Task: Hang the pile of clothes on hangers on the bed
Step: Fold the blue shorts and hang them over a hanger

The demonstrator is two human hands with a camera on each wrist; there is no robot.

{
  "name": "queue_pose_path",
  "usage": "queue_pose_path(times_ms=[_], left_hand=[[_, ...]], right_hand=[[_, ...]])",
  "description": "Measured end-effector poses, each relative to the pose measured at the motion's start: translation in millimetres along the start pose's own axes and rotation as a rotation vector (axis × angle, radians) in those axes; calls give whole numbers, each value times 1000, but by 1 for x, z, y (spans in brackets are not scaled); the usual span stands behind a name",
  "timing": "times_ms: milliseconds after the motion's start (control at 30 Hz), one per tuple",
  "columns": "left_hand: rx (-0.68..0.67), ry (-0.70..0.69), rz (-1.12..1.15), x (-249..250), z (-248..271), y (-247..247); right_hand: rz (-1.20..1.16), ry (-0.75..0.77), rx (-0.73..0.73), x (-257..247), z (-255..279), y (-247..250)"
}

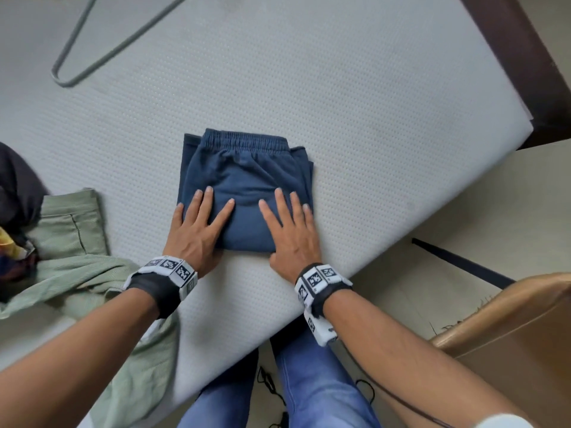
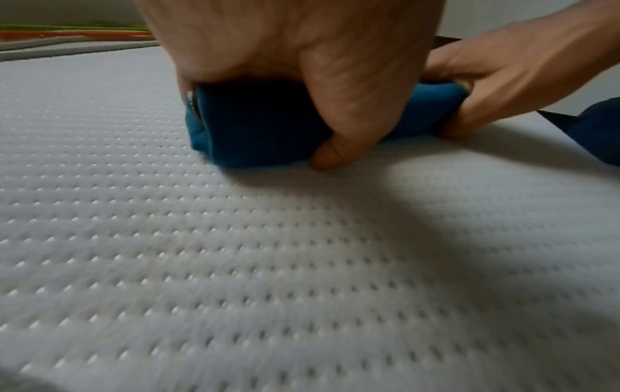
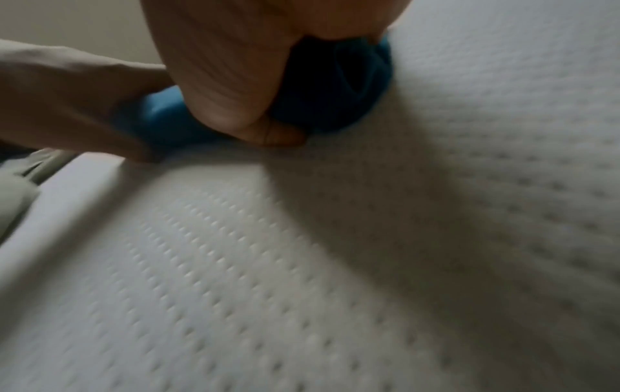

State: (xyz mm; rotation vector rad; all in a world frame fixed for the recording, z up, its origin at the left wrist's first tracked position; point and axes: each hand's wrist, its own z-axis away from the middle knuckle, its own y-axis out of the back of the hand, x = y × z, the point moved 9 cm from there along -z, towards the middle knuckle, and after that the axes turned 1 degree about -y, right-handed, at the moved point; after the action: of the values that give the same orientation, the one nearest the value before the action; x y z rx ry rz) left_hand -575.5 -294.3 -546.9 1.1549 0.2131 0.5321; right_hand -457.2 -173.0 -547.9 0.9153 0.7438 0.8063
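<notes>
Currently both hands are on the folded navy shorts (image 1: 244, 180), which lie mid-bed near its front edge, elastic waistband on the far side. Left hand (image 1: 194, 230) has fingers spread flat on top, thumb hooked under the near fold (wrist view confirms, so it grips the edge). Right hand (image 1: 292, 233) does the same on the other end. Grey hanger (image 1: 92, 54) lies bare, well apart at the far left of the bed (image 1: 370, 103). Green garment (image 1: 74, 257) and darker clothes (image 1: 15, 186) are piled at the left edge.
</notes>
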Motion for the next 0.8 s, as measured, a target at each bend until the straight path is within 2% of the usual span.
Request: queue_pose_path(times_ms=[167, 267, 333, 433, 533, 667, 800], left_hand=[[-25, -29, -23, -2, -12, 21], [-12, -41, 0, -4, -15, 62], [23, -50, 7, -5, -4, 100], [14, 45, 82, -19, 22, 155], [-3, 114, 222, -42, 69, 214], [-37, 138, 344, -76, 156, 290], [2, 236, 473, -113, 258, 353]], right_hand=[[-33, -25, -116, 13, -4, 24], [-32, -35, -188, 11, -8, 66], [-23, -32, -180, 3, -5, 105], [20, -25, -157, -19, 4, 168], [19, -34, -144, -55, 20, 233], [-8, 29, -284, -127, 51, 302], [-64, 183, -378, -224, 83, 362]])
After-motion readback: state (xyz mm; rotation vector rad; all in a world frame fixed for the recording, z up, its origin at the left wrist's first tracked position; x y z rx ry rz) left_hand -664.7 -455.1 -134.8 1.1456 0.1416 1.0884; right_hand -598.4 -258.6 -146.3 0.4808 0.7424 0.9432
